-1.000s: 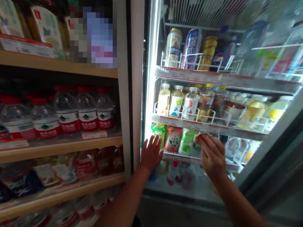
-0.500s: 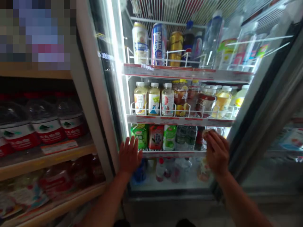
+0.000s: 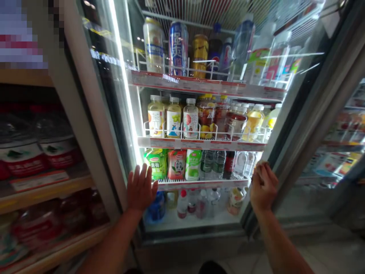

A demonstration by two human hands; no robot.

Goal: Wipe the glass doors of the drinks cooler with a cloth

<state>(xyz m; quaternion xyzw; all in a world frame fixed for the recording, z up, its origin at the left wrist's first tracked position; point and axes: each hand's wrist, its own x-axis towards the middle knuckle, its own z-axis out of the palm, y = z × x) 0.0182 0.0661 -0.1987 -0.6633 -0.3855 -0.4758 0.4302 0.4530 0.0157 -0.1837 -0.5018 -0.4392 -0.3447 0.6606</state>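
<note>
My left hand (image 3: 141, 188) is open, fingers stretched out and palm forward, at the lower left of a lit glass-fronted drinks fridge (image 3: 194, 230). It seems to rest against the glass, in front of a green drink carton (image 3: 156, 163). At the fridge's right edge, my right hand (image 3: 264, 188) is closed, with a small pale brownish thing at its fingertips that I cannot make out. The dark door frame (image 3: 296, 125) stands just beside that hand. Behind the glass are a red carton (image 3: 176, 164), a green-and-white bottle (image 3: 194, 164) and clear bottles (image 3: 241, 164).
Higher fridge shelves hold tea bottles (image 3: 156, 116) and tall cans (image 3: 178, 47). To the left, a wooden-edged shelf (image 3: 57, 196) carries large red-labelled water bottles (image 3: 57, 148). More drinks show through the glass at far right (image 3: 327, 163).
The view has shifted, so the fridge sits further left. My right hand has moved from in front of the clear bottles to the fridge's right edge. My left hand remains spread at the lower left.
</note>
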